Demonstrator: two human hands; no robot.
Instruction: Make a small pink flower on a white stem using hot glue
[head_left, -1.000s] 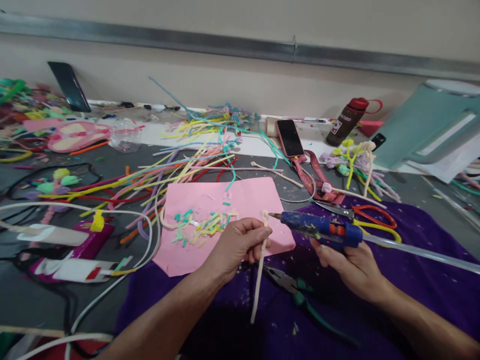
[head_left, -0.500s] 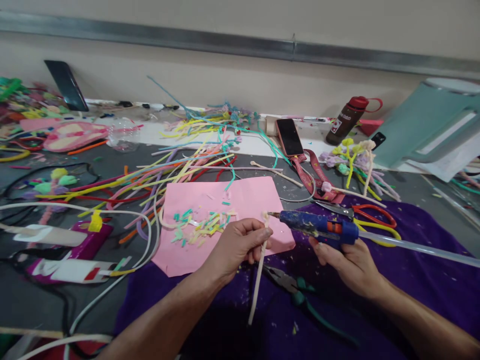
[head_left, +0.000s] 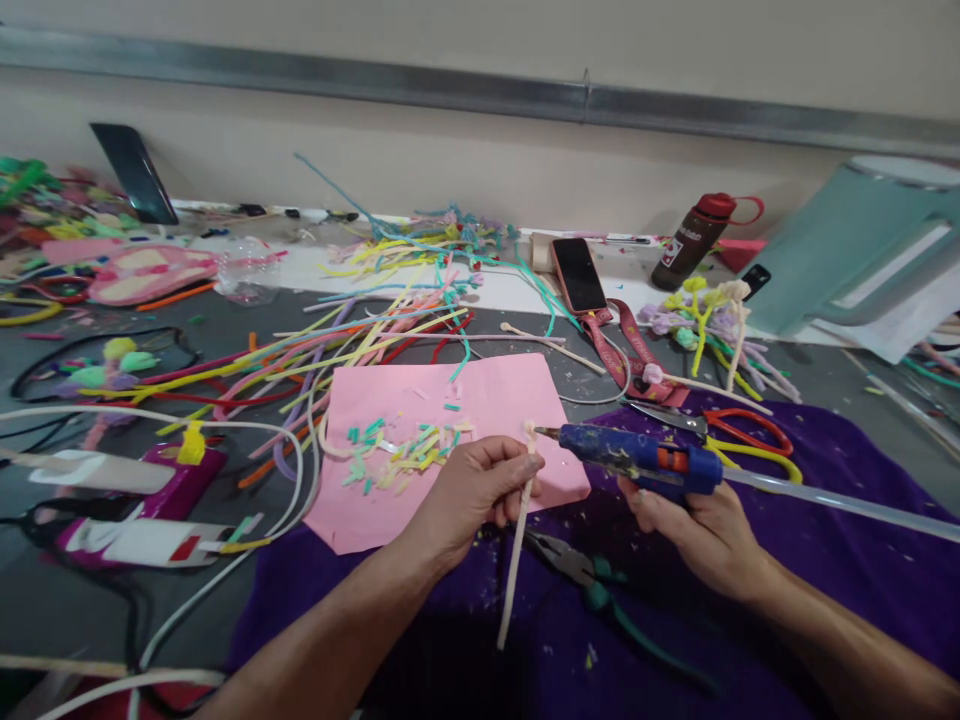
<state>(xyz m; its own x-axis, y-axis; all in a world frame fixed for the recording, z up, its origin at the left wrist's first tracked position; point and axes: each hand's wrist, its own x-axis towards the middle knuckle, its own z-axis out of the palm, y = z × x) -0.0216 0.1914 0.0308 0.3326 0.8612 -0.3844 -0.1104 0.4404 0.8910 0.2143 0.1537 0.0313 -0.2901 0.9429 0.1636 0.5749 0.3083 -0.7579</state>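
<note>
Between its thumb and fingers, my left hand (head_left: 495,485) pinches a cream fuzzy stem (head_left: 515,570) that hangs downward, with a small curled tip above the fingers. My right hand (head_left: 701,530) is wrapped round a blue glue gun (head_left: 637,460) with a clear glue stick (head_left: 840,500) out of its back. The gun's nozzle points left at the stem's curled tip, touching it or very close. Behind my left hand, a pink sheet (head_left: 442,390) carries short green, yellow and cream pieces (head_left: 420,450).
Green-handled pliers (head_left: 600,590) lie on the purple cloth (head_left: 840,580) below the hands. Red and yellow scissors (head_left: 712,425) lie beyond the gun. Farther back are a phone (head_left: 579,275), a dark bottle (head_left: 694,240) and long coloured stems (head_left: 375,340). White cables (head_left: 300,480) run at left.
The glue gun has shifted very slightly in my right hand, its back end a little to the right. My left hand and the stem are almost unmoved.
</note>
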